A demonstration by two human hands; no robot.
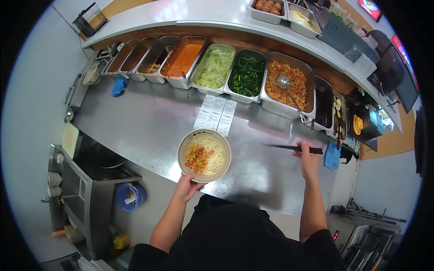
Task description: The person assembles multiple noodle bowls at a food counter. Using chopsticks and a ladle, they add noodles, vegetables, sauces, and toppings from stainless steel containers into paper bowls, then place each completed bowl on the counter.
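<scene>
Watching thru the head cam from my end: the bowl [203, 132] is at/over the near edge of the steel counter [135, 122]; can't tell if its base touches. Left hand [186, 186] has it at the near side of the bowl, thumb up by the rim, other fingers mostly hidden underneath, so no idea how much they support. Right hand [308, 160] is off to the right of the bowl, fingers pinched on dark chopsticks [289, 147], thin ends pointing back at the bowl, well short of it. Can't tell if the tips are touching each other.

In the bowl: pale noodles [216, 158] on the right, diced veg [197, 158] on the left. Imo, for handling this w/ chopsticks:

- get the left fingers well under the bowl, 1-sided grip could tip it
- bring tips in low from the right, go for the noodles, diced bits prob slip
- small pinches tbh, the veg could spill over the rim
- watch the paper slips [210, 113] just beyond the bowl, sauce drips would mess them up
</scene>
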